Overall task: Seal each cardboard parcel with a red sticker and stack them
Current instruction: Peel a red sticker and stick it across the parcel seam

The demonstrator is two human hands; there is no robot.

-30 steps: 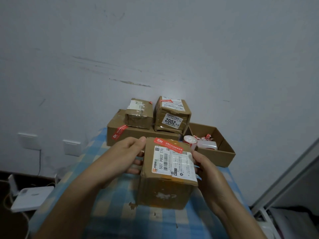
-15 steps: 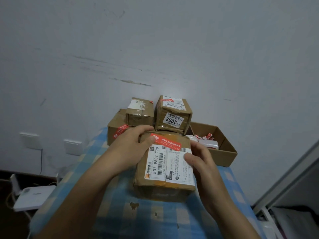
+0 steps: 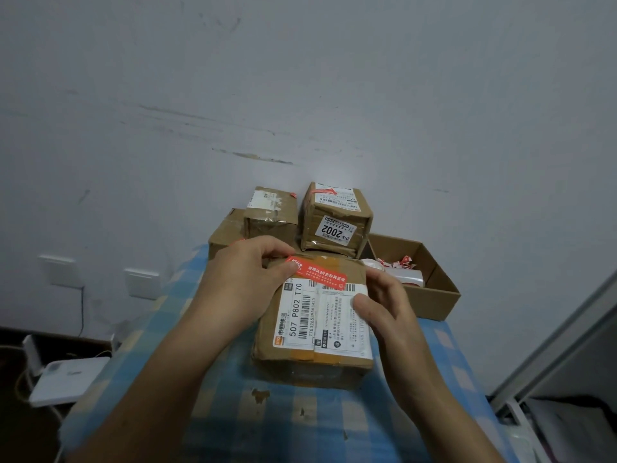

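A brown cardboard parcel (image 3: pixel 320 332) with a white shipping label lies on the blue checked table (image 3: pixel 300 422) in front of me. A red sticker (image 3: pixel 320 274) runs across its far top edge. My left hand (image 3: pixel 247 282) grips the parcel's far left corner, thumb on the sticker's left end. My right hand (image 3: pixel 387 305) holds the right side, thumb on the label and fingers curled over the far right corner. Behind it, a small taped parcel (image 3: pixel 270 212) and a parcel marked 2002 (image 3: pixel 334 222) stand on a flat wide box (image 3: pixel 223 235).
An open cardboard box (image 3: pixel 434 295) at the back right holds a sticker roll (image 3: pixel 370 264) and red-and-white paper scraps. The wall stands right behind the stack. A white device (image 3: pixel 66 379) with cables lies on the floor to the left.
The parcel has tipped from upright in my hands to lying flat on the table, label up. My left thumb has moved onto the red sticker's left end.
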